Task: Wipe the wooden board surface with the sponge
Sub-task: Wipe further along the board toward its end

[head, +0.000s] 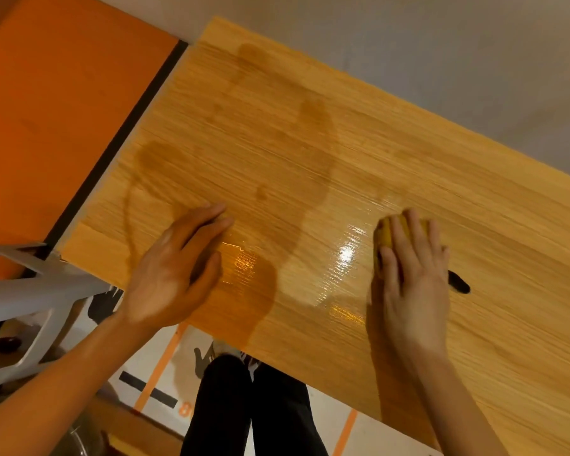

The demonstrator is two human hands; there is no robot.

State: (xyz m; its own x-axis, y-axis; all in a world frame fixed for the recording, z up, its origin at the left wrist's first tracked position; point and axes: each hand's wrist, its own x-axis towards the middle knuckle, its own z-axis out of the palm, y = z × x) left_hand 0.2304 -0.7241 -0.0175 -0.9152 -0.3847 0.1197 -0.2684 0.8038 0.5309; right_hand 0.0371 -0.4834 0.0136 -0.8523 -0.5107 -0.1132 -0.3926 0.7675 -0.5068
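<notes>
Fingers (408, 238) of the right hand (412, 284) lie straight, pressing a yellow sponge (387, 235) onto the light wooden board (310, 153).

The sponge sits toward the board's near right part, mostly hidden under that hand, with only its far and left edges showing. A black marker pen (459, 286) lies on the board just right of the hand, its left end hidden behind it. The left hand (175, 274) rests flat on the near left part of the board, fingers extended and holding nothing. Wet streaks and a shiny patch (346, 255) lie between the hands. An orange panel (63, 110) stands left of the board; a grey metal frame (30, 291) sits near left.
</notes>
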